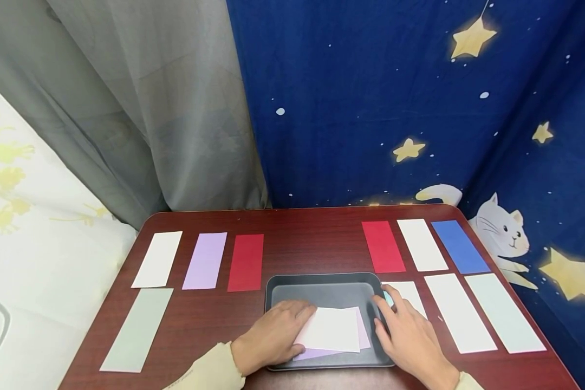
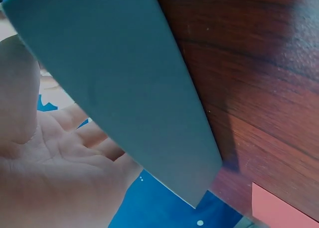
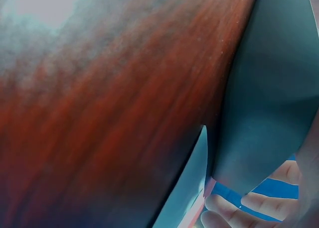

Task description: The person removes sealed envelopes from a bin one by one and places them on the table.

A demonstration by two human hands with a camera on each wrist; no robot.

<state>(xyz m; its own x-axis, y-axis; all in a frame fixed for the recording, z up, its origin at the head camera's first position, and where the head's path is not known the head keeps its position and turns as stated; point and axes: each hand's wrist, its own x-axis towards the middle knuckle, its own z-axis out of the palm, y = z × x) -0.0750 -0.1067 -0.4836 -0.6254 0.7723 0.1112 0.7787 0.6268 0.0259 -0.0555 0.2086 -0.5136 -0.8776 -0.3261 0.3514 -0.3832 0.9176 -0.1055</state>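
A dark grey baking tray (image 1: pixel 322 279) sits at the table's front, and its outer wall (image 2: pixel 124 88) fills much of the left wrist view. Inside lies a white paper card (image 1: pixel 331 330) over a light purple card (image 1: pixel 364 336), which shows only along two edges. My left hand (image 1: pixel 278 333) rests over the left end of the white card, fingers fairly straight, hiding that end. My right hand (image 1: pixel 409 336) hovers with spread fingers at the tray's right rim, holding nothing visible. Whether it touches the rim is unclear. A small teal patch (image 1: pixel 388 299) shows between its fingers.
Left of the tray lie white (image 1: pixel 158 260), purple (image 1: pixel 206 260), red (image 1: pixel 246 262) and grey-green (image 1: pixel 138 330) cards. On the right are red (image 1: pixel 383 246), blue (image 1: pixel 460 246), pale green (image 1: pixel 506 313) and several white cards (image 1: pixel 460 313). Curtains (image 1: pixel 346 135) hang behind the brown table (image 1: pixel 317 238).
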